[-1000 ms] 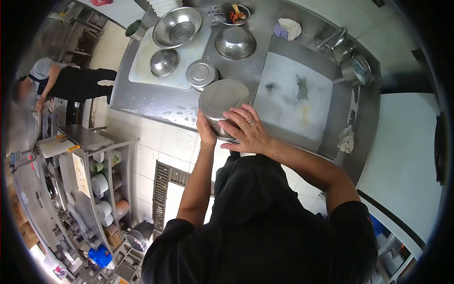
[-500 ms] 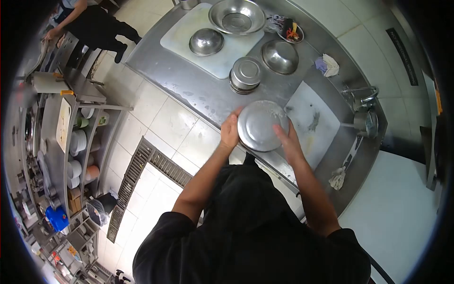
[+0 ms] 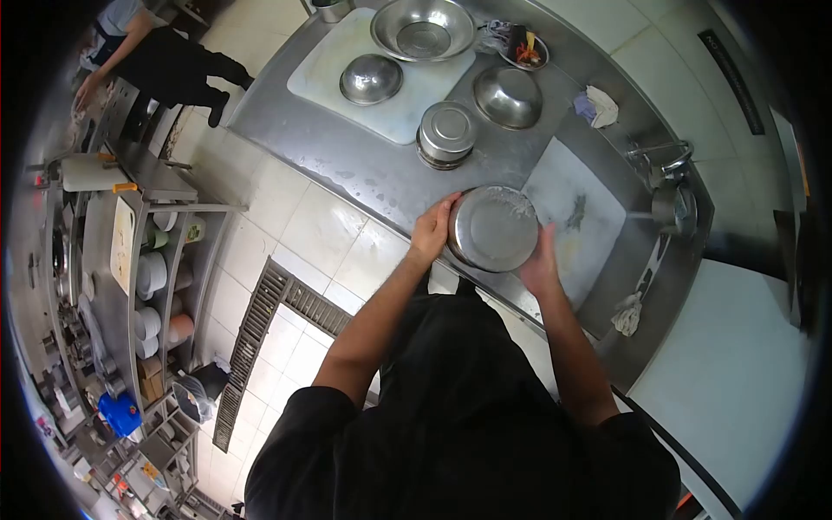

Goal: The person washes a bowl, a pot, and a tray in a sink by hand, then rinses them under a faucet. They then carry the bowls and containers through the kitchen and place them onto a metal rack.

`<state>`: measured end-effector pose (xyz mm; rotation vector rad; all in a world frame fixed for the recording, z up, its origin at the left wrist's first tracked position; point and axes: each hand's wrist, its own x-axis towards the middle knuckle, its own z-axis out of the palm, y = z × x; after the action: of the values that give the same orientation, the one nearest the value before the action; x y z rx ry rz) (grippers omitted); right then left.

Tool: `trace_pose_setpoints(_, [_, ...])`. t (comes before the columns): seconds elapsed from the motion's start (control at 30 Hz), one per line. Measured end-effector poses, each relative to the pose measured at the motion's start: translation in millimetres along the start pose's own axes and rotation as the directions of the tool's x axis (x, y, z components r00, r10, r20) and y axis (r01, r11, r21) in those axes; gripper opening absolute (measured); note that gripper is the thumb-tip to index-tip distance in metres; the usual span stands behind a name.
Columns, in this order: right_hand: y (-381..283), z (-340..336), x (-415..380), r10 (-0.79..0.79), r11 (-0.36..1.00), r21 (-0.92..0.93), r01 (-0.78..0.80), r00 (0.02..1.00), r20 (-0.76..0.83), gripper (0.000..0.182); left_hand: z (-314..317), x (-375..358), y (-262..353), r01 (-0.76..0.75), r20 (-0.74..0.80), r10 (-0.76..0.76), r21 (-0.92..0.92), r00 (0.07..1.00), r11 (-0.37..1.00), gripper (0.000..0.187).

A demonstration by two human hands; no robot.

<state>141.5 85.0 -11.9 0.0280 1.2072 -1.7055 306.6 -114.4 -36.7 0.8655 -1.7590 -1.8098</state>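
Between my two hands is a round stainless-steel container [image 3: 498,230], its flat, worn disc-shaped face toward me and its side wall showing on the left. My left hand [image 3: 433,230] is closed around the left side, fingers along the wall. On the opposite side my right hand [image 3: 541,264] grips the lower right edge, its fingers partly hidden by the container. Just beyond it, a stack of steel containers [image 3: 447,132] stands on the steel counter [image 3: 347,165]. An upside-down-looking metal bowl [image 3: 508,97] lies to the right of that stack.
A white cutting board [image 3: 316,82] bears a small domed bowl [image 3: 371,79] and a wide basin [image 3: 422,30]. Another board [image 3: 581,217] lies right, near a faucet [image 3: 672,160] and a pan [image 3: 673,208]. A co-worker [image 3: 165,61] stands at the far left. Shelves [image 3: 178,277] hold dishes.
The container has tilted, so more of its side wall shows, and shifted slightly right. My right thumb has left its face, and the right hand now grips the edge.
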Motion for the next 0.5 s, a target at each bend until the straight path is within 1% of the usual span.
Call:
trace_pose_setpoints(0.07, [-14, -5, 6, 0.024, 0.948, 0.318, -0.017, 1.0, -0.019, 0.071, 11, 1, 0, -0.004, 0.029, 0.005, -0.034, 1.0, 0.999, 0.038])
trace_pose_setpoints(0.1, [-14, -12, 8, 0.09, 0.95, 0.299, -0.087, 0.996, 0.003, 0.067, 11, 2, -1, -0.066, 0.022, 0.063, 0.137, 0.998, 0.988, 0.036])
trace_pose_setpoints(0.13, [-7, -25, 11, 0.155, 0.947, 0.282, -0.153, 0.988, 0.018, 0.064, 11, 6, 2, -0.124, 0.033, 0.12, 0.301, 0.992, 0.946, 0.034])
trace_pose_setpoints(0.17, [0, -40, 14, 0.213, 0.941, 0.265, -0.212, 0.977, 0.026, 0.061, 13, 10, 7, -0.186, 0.061, 0.178, 0.449, 0.982, 0.874, 0.033])
trace_pose_setpoints(0.2, [9, -57, 25, 0.167, 0.965, 0.205, -0.161, 0.986, -0.013, 0.058, 13, 16, 35, -0.199, -0.078, 0.268, 0.481, 0.96, 0.853, 0.035])
trace_pose_setpoints(0.23, [18, -75, 43, 0.122, 0.983, 0.142, -0.113, 0.991, -0.049, 0.054, 6, 30, 66, -0.321, -0.102, 0.474, 0.613, 0.874, 0.722, 0.034])
trace_pose_setpoints(0.27, [22, -88, 50, 0.08, 0.994, 0.076, -0.073, 0.993, -0.083, 0.051, -5, 50, 80, -0.367, -0.045, 0.538, 0.683, 0.842, 0.632, 0.046])
trace_pose_setpoints(0.3, [13, -81, 44, 0.088, 0.993, 0.092, -0.077, 0.988, -0.127, 0.048, -13, 69, 105, -0.365, 0.0, 0.572, 0.769, 0.82, 0.524, 0.059])
trace_pose_setpoints(0.33, [-7, -53, 36, 0.092, 0.992, 0.105, -0.075, 0.982, -0.167, 0.046, -19, 88, 127, -0.359, 0.047, 0.607, 0.841, 0.793, 0.405, 0.072])
trace_pose_setpoints(0.37, [-21, -37, 31, 0.09, 0.991, 0.12, -0.066, 0.974, -0.209, 0.043, -23, 102, 135, -0.317, 0.101, 0.511, 0.88, 0.853, 0.355, 0.081])
trace_pose_setpoints(0.4, [-27, -44, 33, 0.141, 0.973, 0.207, -0.099, 0.97, -0.197, 0.039, -24, 116, 142, -0.287, 0.151, 0.408, 0.911, 0.9, 0.295, 0.089])
trace_pose_setpoints(0.43, [-29, -58, 36, 0.21, 0.959, 0.239, -0.155, 0.952, -0.224, 0.041, -22, 127, 147, -0.266, 0.192, 0.303, 0.937, 0.933, 0.226, 0.098])
trace_pose_setpoints(0.5, [-54, -71, 23, 0.127, 0.981, 0.186, -0.06, 0.917, -0.378, 0.045, -16, 139, 145, -0.216, 0.199, 0.097, 0.951, 0.975, 0.223, 0.109])
